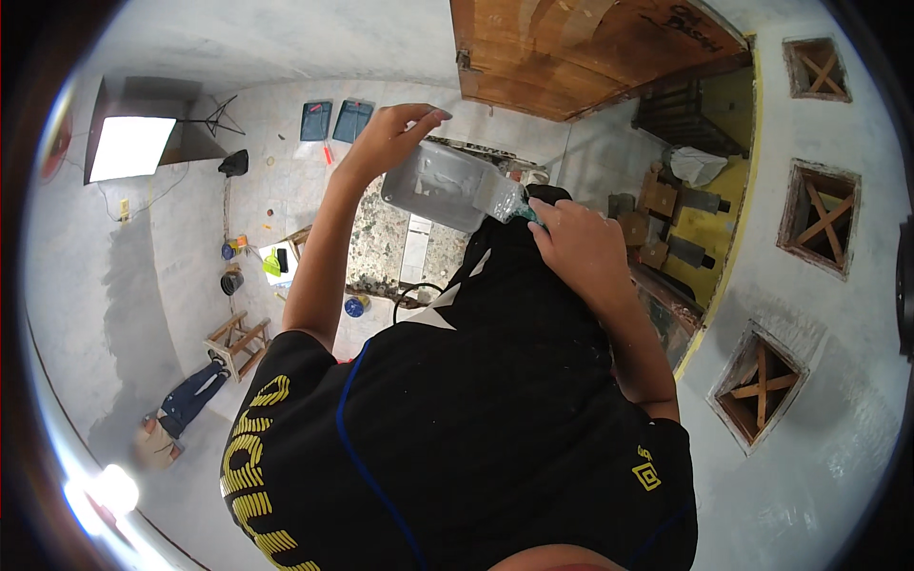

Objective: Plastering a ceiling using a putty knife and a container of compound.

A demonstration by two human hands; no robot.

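Note:
A grey plastic tray (433, 186) lies in front of my chest, with whitish wet residue inside. At its far left edge is my left hand (400, 136), its thumb and finger stretched to the right and apart, with nothing visible between them. My right hand (576, 233) is at the tray's right end. Its fingers close on a see-through plastic container (499, 198) with a greenish part, tilted over the tray's rim. Part of that container is hidden by the fingers, and its exact kind is hard to make out.
A speckled surface (376, 238) lies below the tray. Two dark paint trays (352, 121) are on the floor ahead. A wooden stool (238, 343) and a person (181, 409) are at left. A bright lamp (133, 147) stands far left; a wooden door (590, 52) is ahead right.

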